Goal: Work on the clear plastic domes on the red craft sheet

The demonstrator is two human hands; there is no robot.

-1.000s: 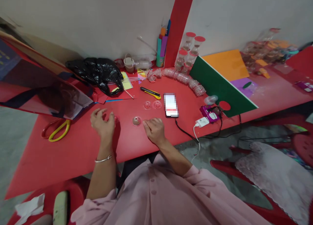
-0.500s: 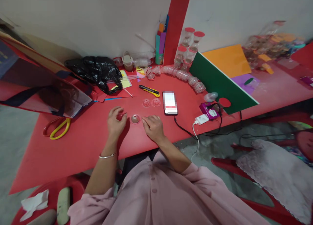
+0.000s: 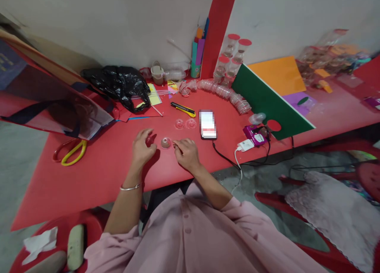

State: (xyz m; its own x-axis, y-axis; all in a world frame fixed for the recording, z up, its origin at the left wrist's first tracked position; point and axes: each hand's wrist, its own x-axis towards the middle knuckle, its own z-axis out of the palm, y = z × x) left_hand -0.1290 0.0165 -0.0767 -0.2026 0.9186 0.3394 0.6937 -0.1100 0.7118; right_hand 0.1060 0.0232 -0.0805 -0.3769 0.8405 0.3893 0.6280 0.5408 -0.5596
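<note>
Centre-frame, the left hand (image 3: 144, 149) and right hand (image 3: 187, 154) flanked 1 round, brown-centred, clear plastic dome (image 3: 165, 143), seemingly being positioned. I couldn't tell either grip; the next move needed steadiness

the domed piece (image 3: 166, 143) looks like glossy clear plastic, the table (image 3: 97, 186) smooth and faintly glossy, the black bag (image 3: 118, 83) crinkled shiny plastic, the bracelet (image 3: 130, 188) polished metal, the shirt (image 3: 166, 241) matt cloth.

From my remote station I note the tabletop (image 3: 89, 194) plain red, the small dome (image 3: 166, 143) clear with a grey-brown centre, the cutter (image 3: 183, 109) black and yellow, the bag (image 3: 118, 85) black, the board (image 3: 267, 101) dark green edged white, the shirt (image 3: 166, 237) plain pink, the bangle (image 3: 130, 188) silver.
</note>
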